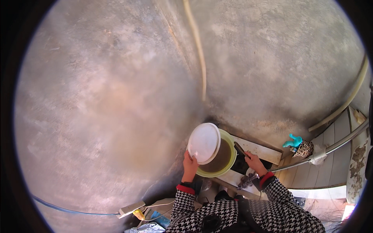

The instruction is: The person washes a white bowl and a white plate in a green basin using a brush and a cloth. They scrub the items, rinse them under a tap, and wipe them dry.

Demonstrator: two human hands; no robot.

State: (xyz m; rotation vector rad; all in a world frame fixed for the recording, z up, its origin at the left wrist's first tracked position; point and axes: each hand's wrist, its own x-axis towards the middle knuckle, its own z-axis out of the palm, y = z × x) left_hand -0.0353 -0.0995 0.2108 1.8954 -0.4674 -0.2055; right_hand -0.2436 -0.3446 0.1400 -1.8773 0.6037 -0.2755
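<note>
My left hand (190,166) grips the lower left rim of a white, round plastic lid or shallow bowl (203,142), which is tilted over a large basin. The yellow-green basin (234,154) holds murky brown liquid (220,160), partly hidden behind the white piece. To the right of the basin, my right hand (256,164) is closed around a narrow dark brown tool (239,149). Its tip points up and left, close to the basin's rim; what kind of tool it is I cannot tell. Dark crumpled cloth or plastic (247,180) lies below my right wrist.
The basin stands on a white-edged surface (256,148) in a corner of bare plaster walls (96,116). A metal pipe (338,147) crosses at right, near a turquoise object (293,141) and leopard-print fabric (304,148). At lower left are a power strip (131,209) and yellow plug (138,215).
</note>
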